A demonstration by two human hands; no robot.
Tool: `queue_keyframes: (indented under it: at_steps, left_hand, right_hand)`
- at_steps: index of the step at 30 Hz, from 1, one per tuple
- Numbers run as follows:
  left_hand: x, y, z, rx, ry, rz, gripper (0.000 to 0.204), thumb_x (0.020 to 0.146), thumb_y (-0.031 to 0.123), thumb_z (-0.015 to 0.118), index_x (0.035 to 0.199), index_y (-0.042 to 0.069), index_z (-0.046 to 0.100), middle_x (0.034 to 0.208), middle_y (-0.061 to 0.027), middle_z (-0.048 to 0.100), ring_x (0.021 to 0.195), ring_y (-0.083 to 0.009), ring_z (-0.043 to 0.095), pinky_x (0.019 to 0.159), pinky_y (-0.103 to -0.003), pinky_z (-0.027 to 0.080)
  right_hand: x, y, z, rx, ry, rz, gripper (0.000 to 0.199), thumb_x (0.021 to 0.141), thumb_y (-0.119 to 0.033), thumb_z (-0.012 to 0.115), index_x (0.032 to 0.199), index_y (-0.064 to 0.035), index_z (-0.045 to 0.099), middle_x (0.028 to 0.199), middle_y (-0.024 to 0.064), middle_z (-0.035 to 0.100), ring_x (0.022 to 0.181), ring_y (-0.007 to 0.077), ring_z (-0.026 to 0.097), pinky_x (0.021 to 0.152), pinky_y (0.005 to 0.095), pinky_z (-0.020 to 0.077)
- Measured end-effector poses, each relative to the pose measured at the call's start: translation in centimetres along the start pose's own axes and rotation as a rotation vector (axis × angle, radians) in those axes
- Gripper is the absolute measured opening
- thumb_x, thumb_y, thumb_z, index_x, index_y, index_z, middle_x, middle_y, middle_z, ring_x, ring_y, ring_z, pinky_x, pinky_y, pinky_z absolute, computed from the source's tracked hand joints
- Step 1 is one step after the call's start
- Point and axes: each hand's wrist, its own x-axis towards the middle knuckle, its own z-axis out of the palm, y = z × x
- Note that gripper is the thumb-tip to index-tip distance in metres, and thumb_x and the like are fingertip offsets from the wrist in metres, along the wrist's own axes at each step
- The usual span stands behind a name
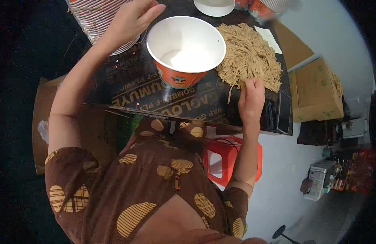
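An orange paper bucket [182, 77] with a white inside stands upright on the dark printed table, and nothing shows inside it. My left hand [135, 18] is beyond its left rim, beside a slanting stack of nested paper buckets [94, 18]. Its thumb sticks out apart from the fingers, which the upper picture edge partly cuts off; I see nothing held in it. To the right of the bucket lies a tangled heap of thin tan strands [249, 53], like noodles or string. My right hand [251, 97] is closed, its fingertips pinched at the heap's near edge.
Behind the bucket is a white bowl [214, 6], with more stacked buckets [273, 6] at the far right corner. A black tray-like object [283, 112] lies by the table's right edge. Cardboard boxes [316, 91] and a red stool [232, 158] stand beside the table.
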Motion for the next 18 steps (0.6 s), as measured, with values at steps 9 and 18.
queue_keyframes:
  at_steps: [9, 18]
  left_hand:
    - [-6.5, 3.2, -1.1, -0.174, 0.009, -0.080, 0.021, 0.099, 0.018, 0.059, 0.096, -0.001, 0.067, 0.071, -0.0043, 0.059, 0.058, -0.0087, 0.053, 0.053, -0.025, 0.042]
    - [-10.4, 6.3, -1.5, -0.227, 0.014, -0.074, 0.019, 0.098, 0.008, 0.055, 0.087, -0.004, 0.066, 0.074, -0.0074, 0.063, 0.062, -0.0132, 0.057, 0.059, -0.026, 0.046]
  right_hand:
    - [1.6, 0.7, -1.1, 0.114, -0.234, -0.007, 0.014, 0.086, 0.003, 0.059, 0.099, -0.0035, 0.063, 0.087, 0.0165, 0.052, 0.082, 0.0352, 0.056, 0.073, 0.0405, 0.0476]
    - [-0.6, 1.4, -2.3, 0.006, -0.213, 0.103, 0.006, 0.085, -0.002, 0.064, 0.090, -0.0019, 0.061, 0.089, 0.0178, 0.058, 0.084, 0.0394, 0.059, 0.072, 0.0455, 0.0478]
